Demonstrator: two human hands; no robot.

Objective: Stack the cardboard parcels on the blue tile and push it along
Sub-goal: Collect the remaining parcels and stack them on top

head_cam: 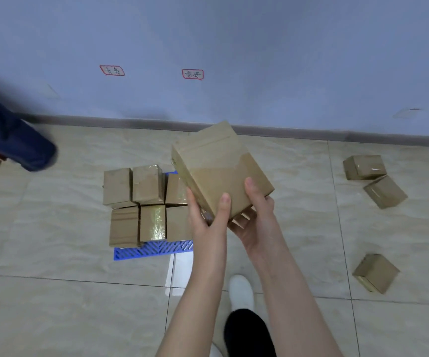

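**Lowering the next parcel onto the stack**

We hold one cardboard parcel [221, 171] in the air with both hands. It is tilted, with its far corner raised toward the wall, and it hangs over the right side of the blue tile [154, 249]. The left grip [208, 215] pinches the near left corner, thumb on the top face and fingers hidden beneath. The right grip [256, 217] cups the near right corner, thumb on top and fingers curled under the bottom edge. Both forearms reach forward almost parallel, with the wrists close together.

The tile lies on the floor [54, 253] near the wall. It carries six stacked parcels [131, 202] in two rows of three, packed side by side. The right-hand pair is partly hidden behind our load.

The bottom layer looks full to us, so this parcel probably starts a second layer. To place it well, we should level it before lowering it and square its edges with the rows. It would be best to rest it across the seam between two lower parcels so it bridges them. We should let the far edge land first, then slide our lower fingers out as the near edge settles. A centred load should ride steadier when the tile is pushed.

Three loose parcels [386, 191] wait on the floor well to the right.
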